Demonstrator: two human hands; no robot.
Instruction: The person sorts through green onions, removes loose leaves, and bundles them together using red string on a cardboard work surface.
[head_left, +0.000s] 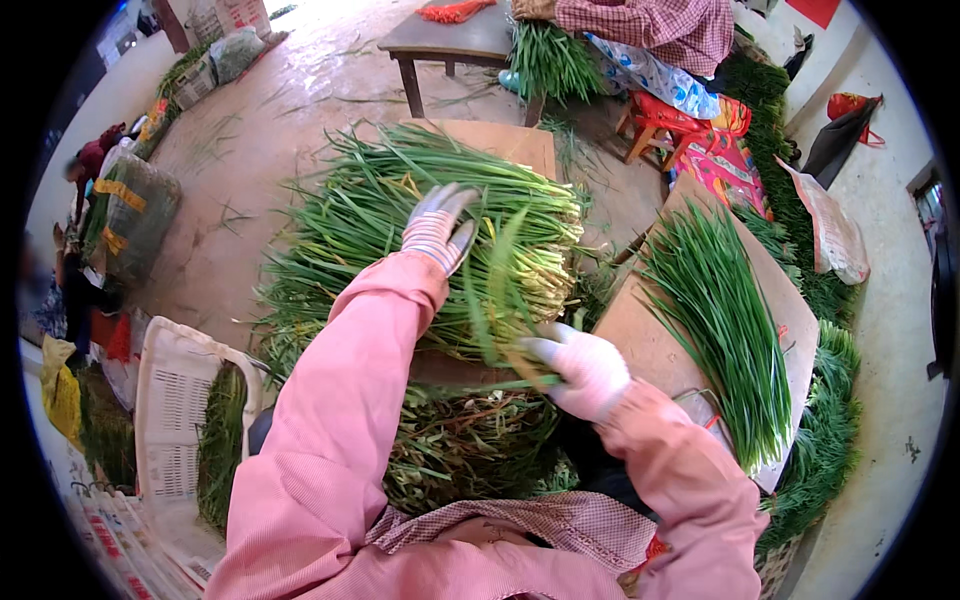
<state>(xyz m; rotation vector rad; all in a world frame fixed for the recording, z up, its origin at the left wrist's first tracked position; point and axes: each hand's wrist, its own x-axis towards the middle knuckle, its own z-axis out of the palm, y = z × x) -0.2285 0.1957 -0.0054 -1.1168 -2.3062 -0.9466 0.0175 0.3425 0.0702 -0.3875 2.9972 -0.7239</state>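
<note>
A thick heap of garlic chives (350,210) lies on a low board table (510,145) before me, its pale stem ends turned to the right. My left hand (438,228), in a whitish striped glove, rests on top of the heap with fingers stretched and thumb apart. Just right of the heap's near corner, my right hand (585,372), gloved too, is closed in a pinch on a few chive stalks (515,384). A yellowish-green leaf (492,290), smeared by motion, crosses the heap between the hands. A neat bundle of chives (725,325) lies on a second board (625,318) to the right.
Discarded leaves (470,450) fill the space below the table. A white plastic crate (175,400) stands at the left. Across from me, a person in a checked sleeve (650,25) handles chives by a dark table (450,35). More chives (830,400) line the right wall.
</note>
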